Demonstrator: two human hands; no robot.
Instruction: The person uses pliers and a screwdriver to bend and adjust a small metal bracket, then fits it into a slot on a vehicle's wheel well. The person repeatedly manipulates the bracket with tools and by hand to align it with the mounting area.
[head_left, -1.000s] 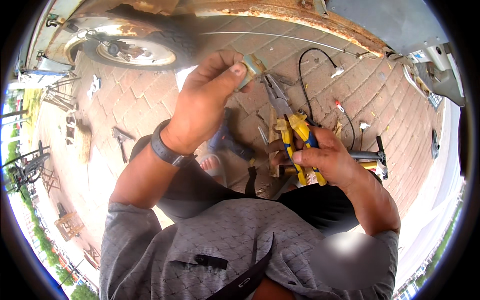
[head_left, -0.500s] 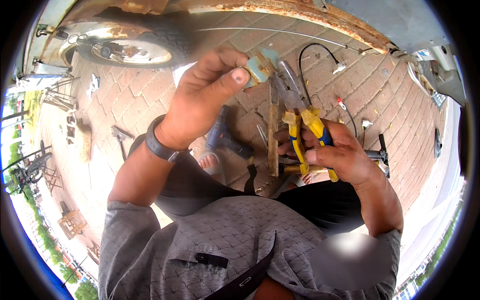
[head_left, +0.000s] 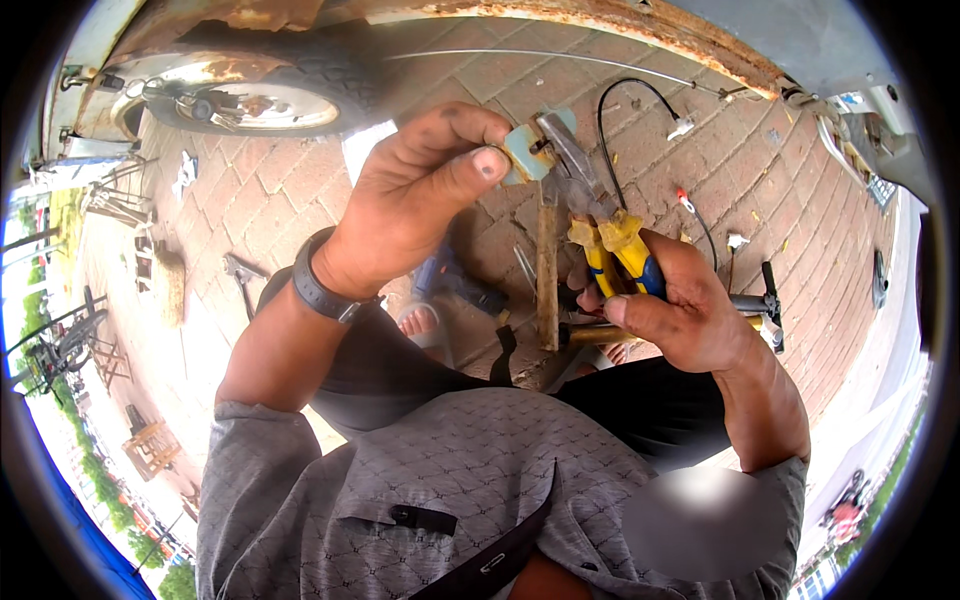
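Observation:
Between the thumb and fingers of my left hand [head_left: 415, 175] is a small pale blue-green piece [head_left: 522, 153] with a yellowish strip and a dark opening; its exact kind I cannot make out. My right hand [head_left: 690, 300] is closed around the yellow-and-blue handles of a pair of pliers [head_left: 618, 235]. The metal jaws of the pliers reach up to the piece and meet it at the dark spot. Whether they are clamped on it is too small to tell. Below the pliers a wooden stick [head_left: 547, 265] stands out against the paving.
A rusty vehicle body edge [head_left: 640, 30] and a wheel [head_left: 260, 105] lie ahead. On the brick paving are a blue power drill [head_left: 450, 280], a black cable [head_left: 603, 120], a red-tipped lead [head_left: 690, 205] and a metal tool [head_left: 240, 275]. A hammer-like tool [head_left: 768, 305] lies at the right.
The pliers' jaws have come up onto the blue-green piece, and their handles have been squeezed closer together. My left hand has turned the piece slightly.

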